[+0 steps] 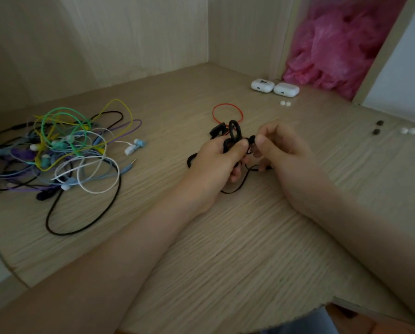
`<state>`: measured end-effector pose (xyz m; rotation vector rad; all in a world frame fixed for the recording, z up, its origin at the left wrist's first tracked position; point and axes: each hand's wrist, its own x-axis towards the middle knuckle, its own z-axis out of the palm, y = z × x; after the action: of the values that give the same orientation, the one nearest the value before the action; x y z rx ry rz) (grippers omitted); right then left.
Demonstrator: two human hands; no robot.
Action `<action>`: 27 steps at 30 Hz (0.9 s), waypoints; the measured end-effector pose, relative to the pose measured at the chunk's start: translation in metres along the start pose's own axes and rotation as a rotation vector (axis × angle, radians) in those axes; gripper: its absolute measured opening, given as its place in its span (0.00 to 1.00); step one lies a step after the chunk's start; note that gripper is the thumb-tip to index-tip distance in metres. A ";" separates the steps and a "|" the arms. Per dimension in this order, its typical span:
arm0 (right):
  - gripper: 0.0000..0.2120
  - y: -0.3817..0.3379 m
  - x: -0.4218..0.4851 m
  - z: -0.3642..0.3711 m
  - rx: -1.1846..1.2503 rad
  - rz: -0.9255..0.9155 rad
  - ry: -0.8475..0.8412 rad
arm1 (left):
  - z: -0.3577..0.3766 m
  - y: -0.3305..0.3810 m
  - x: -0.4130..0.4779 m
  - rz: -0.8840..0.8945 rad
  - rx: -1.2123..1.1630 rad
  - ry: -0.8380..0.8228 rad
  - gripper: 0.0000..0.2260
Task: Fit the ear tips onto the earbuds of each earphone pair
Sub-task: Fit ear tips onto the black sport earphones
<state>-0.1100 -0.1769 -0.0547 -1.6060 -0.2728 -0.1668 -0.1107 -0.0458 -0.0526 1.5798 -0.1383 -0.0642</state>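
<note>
Left hand (216, 162) grips coiled black earphones (233, 130) mid-counter; earbud (251, 140) points right, touching right hand (283, 153), whose fingers (260, 141) pinch it. Ear tip there: cannot tell. Spare dark ear tips (378, 127) lie far right.

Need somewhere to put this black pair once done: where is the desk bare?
Bare desk lies between the coloured earphone tangle and the left hand, and in the near strip between the forearms. Crowded: the far right, with white cases, loose ear tips and the red band.
</note>
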 end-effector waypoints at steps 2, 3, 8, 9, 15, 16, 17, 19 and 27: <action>0.08 0.000 0.000 0.000 0.017 -0.007 -0.015 | -0.001 0.001 0.000 -0.011 -0.047 -0.009 0.08; 0.08 0.000 0.001 0.000 0.022 -0.001 -0.016 | -0.001 0.001 0.000 -0.015 -0.059 -0.014 0.07; 0.09 -0.001 0.001 0.001 0.042 0.053 0.008 | -0.001 0.001 0.001 -0.042 -0.075 -0.020 0.07; 0.08 -0.002 0.001 0.001 0.039 0.058 0.007 | -0.001 0.002 0.001 -0.047 -0.080 -0.020 0.06; 0.03 -0.002 0.000 0.002 -0.008 0.044 -0.025 | 0.000 0.005 0.000 -0.035 -0.073 -0.027 0.10; 0.04 -0.002 0.000 0.002 -0.008 0.040 -0.032 | -0.001 0.004 0.001 -0.042 -0.076 -0.019 0.09; 0.05 -0.003 0.000 0.002 -0.007 0.037 -0.037 | -0.001 0.003 0.001 -0.052 -0.082 -0.014 0.09; 0.06 -0.004 -0.001 0.002 0.006 0.027 -0.040 | -0.002 0.003 0.002 -0.072 -0.101 -0.018 0.09; 0.08 -0.005 0.002 0.000 0.118 0.032 -0.030 | -0.003 0.003 0.004 -0.106 -0.200 -0.054 0.07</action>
<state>-0.1095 -0.1769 -0.0497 -1.4955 -0.2754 -0.1004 -0.1060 -0.0430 -0.0492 1.3857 -0.0873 -0.1983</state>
